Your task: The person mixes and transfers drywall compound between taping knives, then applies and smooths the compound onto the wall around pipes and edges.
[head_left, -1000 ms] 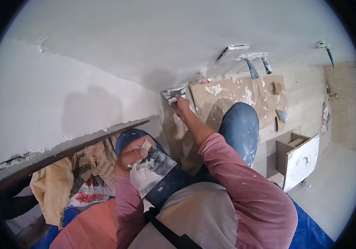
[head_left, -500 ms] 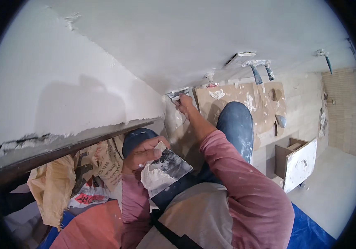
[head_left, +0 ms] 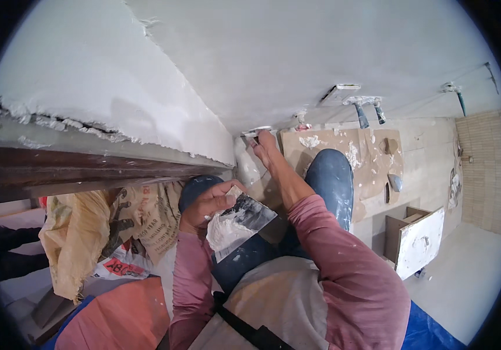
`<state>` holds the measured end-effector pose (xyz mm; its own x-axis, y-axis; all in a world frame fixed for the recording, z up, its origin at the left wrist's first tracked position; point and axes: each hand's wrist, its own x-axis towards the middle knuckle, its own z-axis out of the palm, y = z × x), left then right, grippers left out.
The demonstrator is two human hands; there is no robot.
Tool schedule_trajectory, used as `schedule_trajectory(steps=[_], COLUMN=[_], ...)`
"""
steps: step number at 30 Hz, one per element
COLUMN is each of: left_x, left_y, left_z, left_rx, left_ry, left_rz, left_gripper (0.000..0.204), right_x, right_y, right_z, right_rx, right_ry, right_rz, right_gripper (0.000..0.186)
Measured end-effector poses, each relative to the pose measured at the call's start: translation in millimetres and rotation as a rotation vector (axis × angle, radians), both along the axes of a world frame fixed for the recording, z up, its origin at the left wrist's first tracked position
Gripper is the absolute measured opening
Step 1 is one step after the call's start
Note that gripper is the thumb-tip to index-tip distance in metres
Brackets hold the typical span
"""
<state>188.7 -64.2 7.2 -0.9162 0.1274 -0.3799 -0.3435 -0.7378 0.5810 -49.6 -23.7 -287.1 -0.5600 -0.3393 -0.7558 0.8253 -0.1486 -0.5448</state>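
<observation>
My left hand (head_left: 213, 204) is closed on one edge of a flat rectangular metal plate (head_left: 251, 214), held tilted above my lap. A thick heap of white putty (head_left: 226, 231) covers part of it. Farther out, my right hand (head_left: 265, 146) grips a putty knife (head_left: 257, 132), its blade seen nearly edge-on against the foot of the grey-white wall (head_left: 297, 64), close to the corner. The fingers hide most of the knife's handle. My bent knee (head_left: 331, 175), in putty-spotted blue trousers, stands right of that forearm.
Putty-splashed cardboard (head_left: 320, 143) covers floor beside the wall. Pipe stubs (head_left: 361, 114) and a wall box (head_left: 341, 93) stick out above it. A wooden stool (head_left: 419, 245) stands at right. Left are a dark ledge (head_left: 87, 169) with a ragged plaster edge and several sacks (head_left: 75, 239).
My view has turned, bringing more of the dark ledge in at left. The putty knife's blade has tipped from showing its face to nearly edge-on. The plate stays in my left hand.
</observation>
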Motion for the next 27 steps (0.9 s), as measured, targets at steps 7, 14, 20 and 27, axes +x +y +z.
schedule_trajectory(steps=[7,14,20,27], left_x=[6.8,11.2,6.0,5.9], left_y=[-0.5,-4.8,-2.7,-3.8], left_z=[-2.4,-8.7,-8.1,-1.7], left_rx=[0.035,0.028,0.056,0.025], left_ry=[-0.040,-0.041,-0.027,-0.049], left_rz=[0.064,0.046,0.032,0.042], left_gripper=[0.033,0.035,0.035,0.035], right_x=[55.7,57.4,7.1,-6.6], right_y=[3.7,16.6,8.0,3.4], right_z=[92.6,-0.4,-61.5,-80.0], right_rx=[0.074,0.065,-0.058,-0.085], right_ry=[0.009,-0.171,-0.289,-0.353], right_rz=[-0.188,-0.087,-0.100,-0.162], right_gripper=[0.018,0.019,0.020,0.021])
